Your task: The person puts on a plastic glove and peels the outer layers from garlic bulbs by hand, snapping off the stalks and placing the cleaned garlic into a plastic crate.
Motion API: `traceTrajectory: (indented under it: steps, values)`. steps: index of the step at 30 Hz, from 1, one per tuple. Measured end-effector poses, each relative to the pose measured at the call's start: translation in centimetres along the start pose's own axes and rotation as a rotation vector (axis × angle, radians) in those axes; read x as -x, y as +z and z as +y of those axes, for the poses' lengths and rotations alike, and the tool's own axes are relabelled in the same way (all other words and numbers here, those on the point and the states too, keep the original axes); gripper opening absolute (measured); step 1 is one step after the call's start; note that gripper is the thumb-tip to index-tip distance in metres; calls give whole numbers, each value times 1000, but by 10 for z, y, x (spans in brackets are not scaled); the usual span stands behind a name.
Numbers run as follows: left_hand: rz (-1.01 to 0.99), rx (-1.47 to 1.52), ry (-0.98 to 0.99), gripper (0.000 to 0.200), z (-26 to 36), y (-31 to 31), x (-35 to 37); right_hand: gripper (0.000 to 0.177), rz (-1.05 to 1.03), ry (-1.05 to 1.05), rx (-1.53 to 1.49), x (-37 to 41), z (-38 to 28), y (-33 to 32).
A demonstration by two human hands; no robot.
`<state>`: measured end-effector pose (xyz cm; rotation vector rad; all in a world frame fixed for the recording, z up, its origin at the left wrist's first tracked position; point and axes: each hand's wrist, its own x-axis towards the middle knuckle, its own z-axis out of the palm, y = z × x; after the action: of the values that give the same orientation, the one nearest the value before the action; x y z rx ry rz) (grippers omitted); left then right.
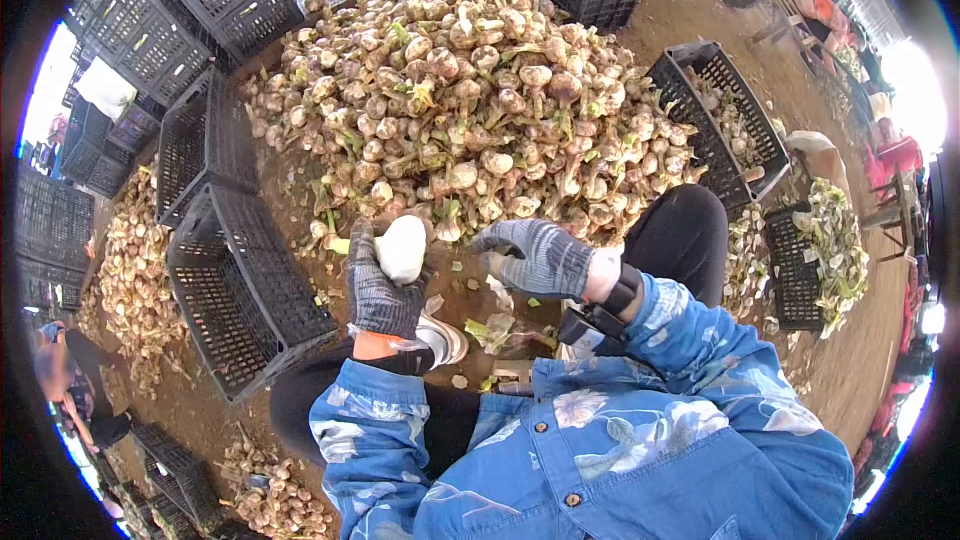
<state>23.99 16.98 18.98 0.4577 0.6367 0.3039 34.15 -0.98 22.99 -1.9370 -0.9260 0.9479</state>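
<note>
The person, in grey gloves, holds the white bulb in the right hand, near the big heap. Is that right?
Not quite: the head view shows the white bulb in the left hand, not the right hand. The grey gloves and the big heap nearby are correct.

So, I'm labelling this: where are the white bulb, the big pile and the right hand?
White bulb (pixel 402 251): head view, its middle.
Big pile (pixel 480 100): head view, bulbs mid-heap.
Right hand (pixel 553 258): head view, back of glove.
</note>
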Motion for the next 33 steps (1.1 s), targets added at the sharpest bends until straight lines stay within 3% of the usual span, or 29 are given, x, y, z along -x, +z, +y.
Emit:
traceTrajectory:
  steps: [2, 3, 7, 10, 14, 16, 20, 22, 24, 25, 27, 28, 29, 30, 31, 32, 33]
  values:
    - [48, 103, -62, 35, 1, 4, -5, 35, 100, -18, -284, -10, -1, 11]
    - [61, -30, 24, 35, -2, 9, -5, 40, 73, 101, -484, -11, -6, 16]
    - [34, -63, 36, 39, -19, -13, -19, 47, 65, 260, -816, -23, -19, 30]
    - [144, -319, 60, 44, -17, -13, -16, 47, 162, 225, -729, -34, -12, 51]
    - [216, -422, -50, 59, -10, -2, -6, 46, 116, 53, -672, -28, -6, 51]
    - [194, -262, -58, 59, -17, -11, -14, 42, 136, -42, -694, -26, 2, 54]
    - [149, -248, -64, 54, -22, -19, -19, 33, 112, 82, -766, -22, -12, 50]
    - [143, -151, -104, 51, -23, -29, -27, 28, 175, 25, -711, -26, -4, 60]
    - [291, -187, -115, 48, -9, 1, 3, 21, 122, -123, -412, -32, 23, 60]
    - [185, -209, -4, 45, -7, -22, -11, 21, 71, -42, -498, -30, 30, 58]
    - [254, 23, 196, 41, 14, -30, -11, 22, 14, 84, -563, -29, 46, 56]
    - [-2, 146, 163, 40, 37, -53, -10, 22, 34, 94, -564, -26, 51, 52]
    - [4, 183, 402, 34, 57, -37, 7, 22, 48, 139, -519, -24, 54, 46]
    - [44, 166, 602, 29, 76, -52, 8, 23, 60, 184, -473, -22, 60, 41]
    - [491, -409, 920, 29, 81, -28, 20, 24, 38, 214, -459, -26, 80, 39]
    - [288, 111, 812, 34, 94, -40, 25, 27, 81, 221, -431, -27, 86, 33]
    - [277, 114, 800, 34, 91, -36, 25, 28, 84, 249, -339, -31, 93, 23]
